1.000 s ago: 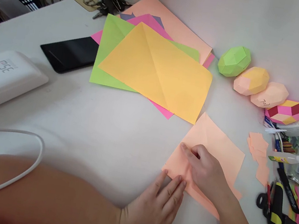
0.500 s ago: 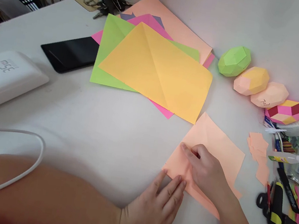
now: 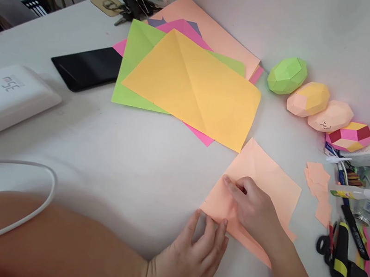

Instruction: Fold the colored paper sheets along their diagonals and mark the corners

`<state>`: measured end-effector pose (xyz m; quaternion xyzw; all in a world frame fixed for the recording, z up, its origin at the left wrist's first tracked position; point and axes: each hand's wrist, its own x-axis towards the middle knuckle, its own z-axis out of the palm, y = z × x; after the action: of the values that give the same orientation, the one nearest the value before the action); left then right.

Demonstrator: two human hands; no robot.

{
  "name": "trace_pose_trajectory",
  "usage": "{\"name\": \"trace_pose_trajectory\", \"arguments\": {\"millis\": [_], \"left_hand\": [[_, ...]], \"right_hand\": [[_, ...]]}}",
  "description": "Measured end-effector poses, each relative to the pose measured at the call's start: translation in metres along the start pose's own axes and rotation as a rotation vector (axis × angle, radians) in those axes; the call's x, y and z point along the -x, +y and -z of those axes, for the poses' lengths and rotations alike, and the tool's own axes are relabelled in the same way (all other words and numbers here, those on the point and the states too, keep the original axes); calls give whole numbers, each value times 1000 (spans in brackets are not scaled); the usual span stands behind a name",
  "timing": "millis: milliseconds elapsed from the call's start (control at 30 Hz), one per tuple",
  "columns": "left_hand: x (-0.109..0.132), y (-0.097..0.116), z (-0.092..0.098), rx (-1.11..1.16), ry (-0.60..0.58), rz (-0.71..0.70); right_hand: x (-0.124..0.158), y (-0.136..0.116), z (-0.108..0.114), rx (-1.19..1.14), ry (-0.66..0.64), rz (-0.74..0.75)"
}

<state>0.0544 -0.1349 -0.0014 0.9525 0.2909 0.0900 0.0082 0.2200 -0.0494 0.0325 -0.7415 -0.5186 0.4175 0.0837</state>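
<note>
A sheet of peach paper point(image 3: 270, 175) lies aslant at the lower right, its near side folded over or lifted, with a slight bulge under the hands. My right hand point(image 3: 257, 213) rests on it, fingers curled and closed and the thumb side pressed to the surface; its palm side is hidden. At the sheet's near left edge is my left hand point(image 3: 195, 259), open, its fingers spread and bent with the tips at the paper's edge. Peach paper scraps point(image 3: 319, 188) lie to the right of the sheet.
Yellow paper point(image 3: 200, 89) tops a pile of coloured sheets. Behind stand several faceted paper shapes point(image 3: 288, 76). A black phone point(image 3: 87, 67), white power bank point(image 3: 8, 101), keys point(image 3: 136, 2) and white cable point(image 3: 53, 183) are left; scissors point(image 3: 324, 245) and a utility knife point(image 3: 341, 257) are right.
My left hand's fingers have bent more and drawn back slightly toward the sheet's near edge. My right hand stays in place on the paper. The view has shifted slightly.
</note>
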Motion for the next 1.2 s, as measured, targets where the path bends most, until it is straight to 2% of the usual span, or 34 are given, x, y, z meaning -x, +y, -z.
{"name": "trace_pose_trajectory", "arguments": {"millis": [233,433,600,933,1067,1200], "left_hand": [[0,3,-4,-23,8,-15],[-1,1,-5,-17,20,50],[-6,-3,-3,-89,27,89],[-12,-10,-4,-123,69,136],[-13,-12,-1,-139,117,99],[-19,-28,3,-89,150,11]], "right_hand": [[0,1,0,5,8,7],[1,-3,5,32,-84,10],[0,2,0,19,0,31],[2,2,1,-50,-8,38],[1,3,0,-63,-10,28],[1,4,0,-56,-18,14]]}}
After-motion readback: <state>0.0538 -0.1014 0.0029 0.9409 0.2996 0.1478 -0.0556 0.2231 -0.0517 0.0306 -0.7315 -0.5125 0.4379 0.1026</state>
